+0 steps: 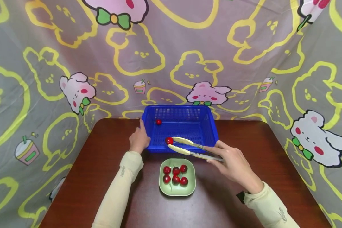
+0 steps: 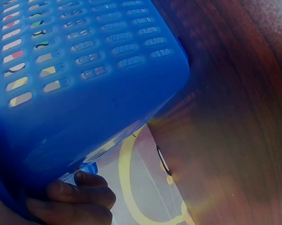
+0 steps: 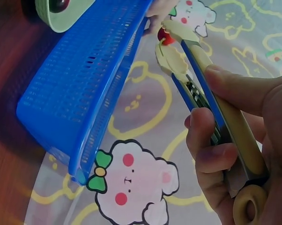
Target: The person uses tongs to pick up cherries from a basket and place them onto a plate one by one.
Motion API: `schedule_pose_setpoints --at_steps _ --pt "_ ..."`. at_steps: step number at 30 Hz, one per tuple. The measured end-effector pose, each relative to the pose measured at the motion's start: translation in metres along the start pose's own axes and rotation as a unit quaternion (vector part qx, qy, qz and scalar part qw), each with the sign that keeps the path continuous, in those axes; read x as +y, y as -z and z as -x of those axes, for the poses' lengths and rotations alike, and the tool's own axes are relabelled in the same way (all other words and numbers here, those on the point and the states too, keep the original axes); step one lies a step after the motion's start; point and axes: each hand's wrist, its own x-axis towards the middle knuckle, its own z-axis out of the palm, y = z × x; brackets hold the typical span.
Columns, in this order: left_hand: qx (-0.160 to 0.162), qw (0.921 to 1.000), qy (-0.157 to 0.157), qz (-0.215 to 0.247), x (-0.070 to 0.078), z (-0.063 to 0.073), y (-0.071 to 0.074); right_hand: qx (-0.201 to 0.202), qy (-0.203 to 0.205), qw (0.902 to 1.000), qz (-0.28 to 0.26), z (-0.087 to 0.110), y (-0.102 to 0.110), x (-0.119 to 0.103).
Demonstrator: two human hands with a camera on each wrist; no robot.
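Note:
My left hand (image 1: 139, 139) grips the left rim of a blue slotted basket (image 1: 179, 148), its fingers (image 2: 80, 201) curled at the rim in the left wrist view. My right hand (image 1: 233, 161) holds metal tongs (image 3: 225, 117) with pale yellow scalloped tips, thumb on one arm and fingers round the other. A red cherry (image 1: 169, 140) with a stem sits at the tong tips, over the basket's near side. Another cherry (image 1: 158, 122) lies inside the basket near its back left corner.
A light green square dish (image 1: 177, 192) with several stemmed cherries stands in front of the basket. The dark wooden table (image 1: 102, 148) meets a patterned cloth (image 1: 165, 91) behind the basket and at both sides.

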Motion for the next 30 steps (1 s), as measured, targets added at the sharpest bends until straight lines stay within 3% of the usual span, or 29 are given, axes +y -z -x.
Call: schedule_pose_setpoints --at_steps 12,23,30 --pt "0.006 1.0000 -0.003 0.001 -0.001 -0.003 -0.002 -0.014 0.028 0.9995 -0.006 0.017 0.007 -0.008" --pt "0.006 1.0000 -0.006 0.000 -0.002 -0.001 -0.002 -0.061 0.026 0.9976 -0.019 0.023 0.001 -0.005" --pt "0.013 0.9999 -0.001 -0.003 0.000 -0.001 -0.002 -0.069 0.040 0.9966 -0.021 0.025 -0.004 -0.002"
